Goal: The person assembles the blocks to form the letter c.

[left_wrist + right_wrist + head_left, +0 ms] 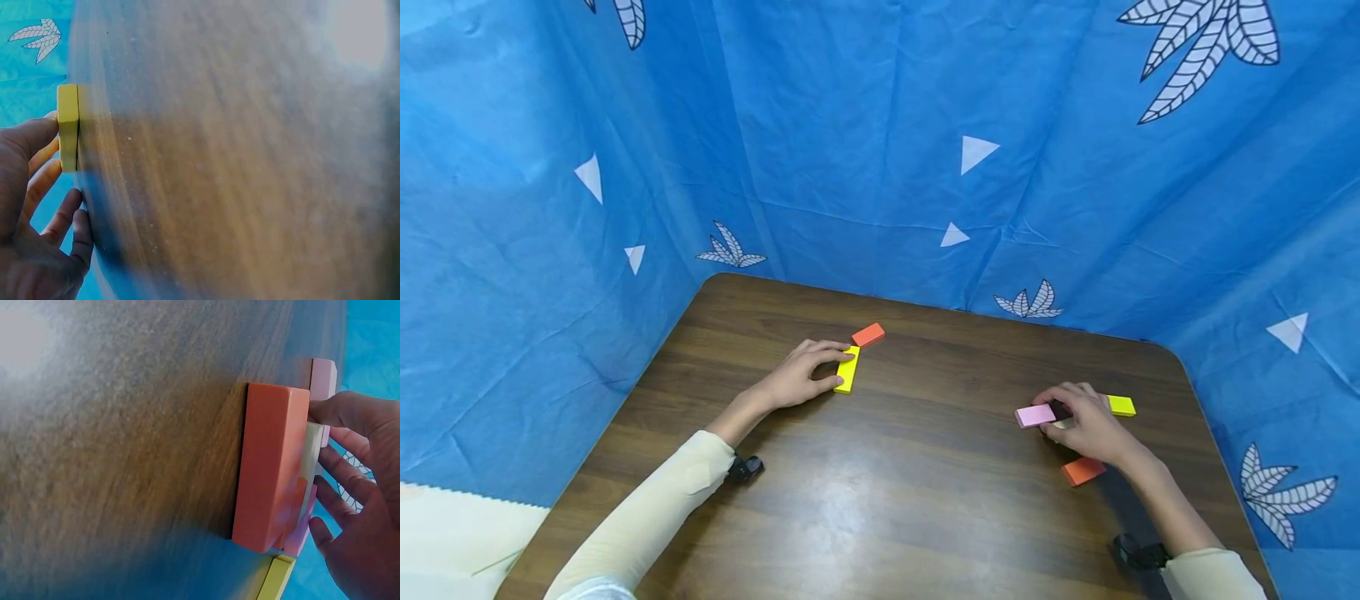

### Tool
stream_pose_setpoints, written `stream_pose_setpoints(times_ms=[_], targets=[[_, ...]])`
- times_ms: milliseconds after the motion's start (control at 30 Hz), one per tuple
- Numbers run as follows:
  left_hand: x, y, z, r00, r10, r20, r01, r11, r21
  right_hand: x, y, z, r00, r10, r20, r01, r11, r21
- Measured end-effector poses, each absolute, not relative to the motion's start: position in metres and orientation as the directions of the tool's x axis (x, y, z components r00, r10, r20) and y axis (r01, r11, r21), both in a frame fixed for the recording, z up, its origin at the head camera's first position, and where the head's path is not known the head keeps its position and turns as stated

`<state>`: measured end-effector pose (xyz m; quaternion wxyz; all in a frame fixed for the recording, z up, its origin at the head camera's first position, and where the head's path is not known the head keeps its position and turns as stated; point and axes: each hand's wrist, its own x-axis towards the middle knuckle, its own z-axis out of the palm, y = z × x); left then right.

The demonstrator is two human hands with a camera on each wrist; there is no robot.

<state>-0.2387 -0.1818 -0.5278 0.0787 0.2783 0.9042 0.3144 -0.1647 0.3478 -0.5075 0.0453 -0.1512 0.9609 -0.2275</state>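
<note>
At the left of the table my left hand (pixel 797 377) pinches a yellow block (pixel 847 370), thumb at its near end and a finger toward its far end. The left wrist view shows the same yellow block (pixel 67 128) low at the tabletop. On the right, a pink block (pixel 1034 416) is between the thumb and fingers of my right hand (pixel 1092 427). Beneath that hand lie a cream block (pixel 310 453), a second pink block (pixel 302 525) and a small orange one (pixel 294 512), mostly hidden from the head view.
An orange block (pixel 868 335) lies just beyond the left yellow block. Nearer me than the right hand is another orange block (pixel 1082 471); a yellow block (pixel 1122 406) lies behind that hand. Blue patterned cloth (pixel 880 167) hangs around the wooden table (pixel 925 508).
</note>
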Motion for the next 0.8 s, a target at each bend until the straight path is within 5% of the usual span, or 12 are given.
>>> stream_pose_setpoints(times_ms=[800], targets=[[-0.2394, -0.1814, -0.5289, -0.834, 0.551, 0.034, 0.456, 0.653, 0.605, -0.1719, 0.341, -0.5134, -0.957, -0.289, 0.022, -0.266, 0.847, -0.461]])
